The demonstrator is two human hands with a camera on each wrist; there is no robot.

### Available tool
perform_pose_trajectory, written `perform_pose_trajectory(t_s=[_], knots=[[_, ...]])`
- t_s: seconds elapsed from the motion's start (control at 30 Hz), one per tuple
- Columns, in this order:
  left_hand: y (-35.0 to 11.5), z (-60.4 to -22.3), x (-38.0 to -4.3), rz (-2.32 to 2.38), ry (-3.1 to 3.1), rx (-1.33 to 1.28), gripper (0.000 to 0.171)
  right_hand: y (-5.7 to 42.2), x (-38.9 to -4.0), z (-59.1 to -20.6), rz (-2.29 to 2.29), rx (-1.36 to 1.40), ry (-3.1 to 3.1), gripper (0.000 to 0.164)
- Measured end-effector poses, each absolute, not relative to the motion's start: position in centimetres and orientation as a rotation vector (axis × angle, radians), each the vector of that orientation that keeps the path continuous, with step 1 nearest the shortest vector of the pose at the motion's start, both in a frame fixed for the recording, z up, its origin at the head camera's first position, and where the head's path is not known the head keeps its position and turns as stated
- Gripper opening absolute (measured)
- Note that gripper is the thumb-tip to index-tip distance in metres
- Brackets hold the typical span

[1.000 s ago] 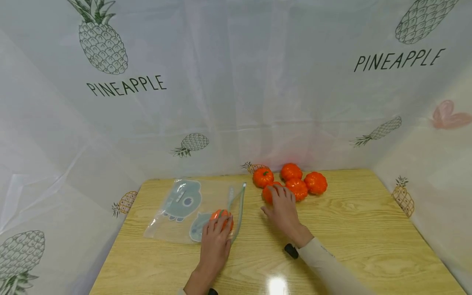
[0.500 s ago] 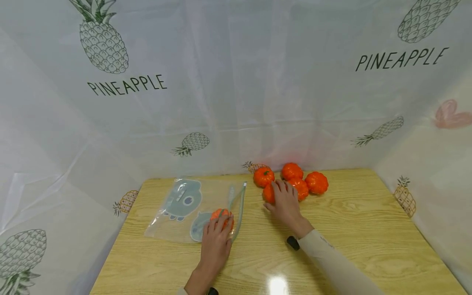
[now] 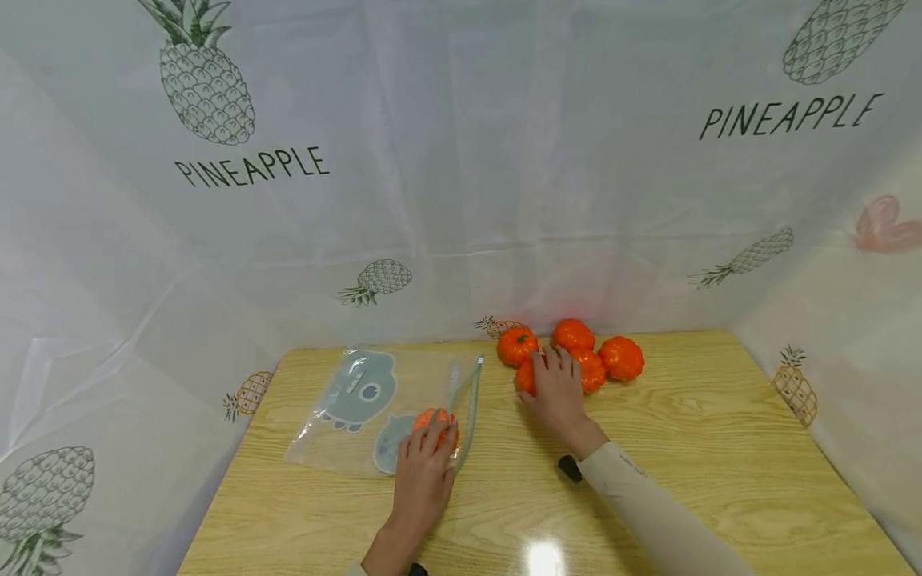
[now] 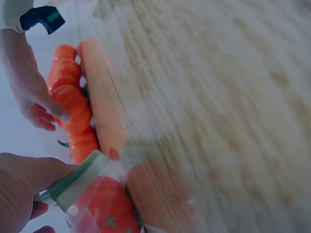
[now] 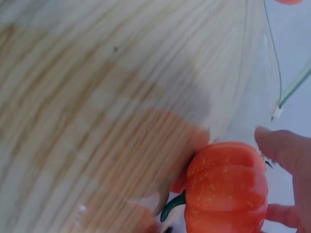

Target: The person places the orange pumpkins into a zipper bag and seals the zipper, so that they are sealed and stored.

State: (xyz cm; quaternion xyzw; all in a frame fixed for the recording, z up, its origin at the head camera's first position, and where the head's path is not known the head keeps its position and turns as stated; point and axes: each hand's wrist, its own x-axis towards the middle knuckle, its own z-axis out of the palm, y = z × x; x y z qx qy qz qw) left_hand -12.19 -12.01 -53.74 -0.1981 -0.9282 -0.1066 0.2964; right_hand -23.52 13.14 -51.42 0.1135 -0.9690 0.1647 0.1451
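Fingers [image 3: 432, 439] curled, the left hand [image 3: 423, 480] grips a bag [image 3: 421, 372] near its mouth, apparently to steady it; the right hand [image 3: 559, 398], fingers loosely spread, touches a pumpkin [image 3: 526, 378].

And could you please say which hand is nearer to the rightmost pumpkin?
The right hand is nearer: it is over a front pumpkin, a little left of the rightmost pumpkin. The left hand is much farther left, at the bag.

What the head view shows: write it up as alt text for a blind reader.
A person's left hand holds a clear bag with an orange pumpkin inside, and the right hand lies over one of five more pumpkins on a wooden table. White sheeting printed with pineapples hangs behind.
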Motion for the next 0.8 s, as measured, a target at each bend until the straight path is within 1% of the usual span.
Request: perform_pose_trajectory(t_s=[0.2,0.47,0.63,0.8], knots=[[-12.1,-53.9,-12.2,-0.291,-2.494,-0.524,0.076,13.6,-23.4,-51.3,0.391,0.281,-2.828,0.078],[-12.0,-53.7,-12.1,-0.307,-2.492,-0.522,0.074,13.6,-22.8,-51.3,0.377,0.302,-2.805,0.079],[-11.9,-53.7,-12.1,-0.313,-2.49,-0.518,0.072,13.4,-21.6,-51.3,0.426,0.314,-2.8,0.079],[-11.9,-53.9,-12.2,-0.316,-2.481,-0.521,0.071,12.6,-19.8,-51.2,0.468,0.346,-2.773,0.079]])
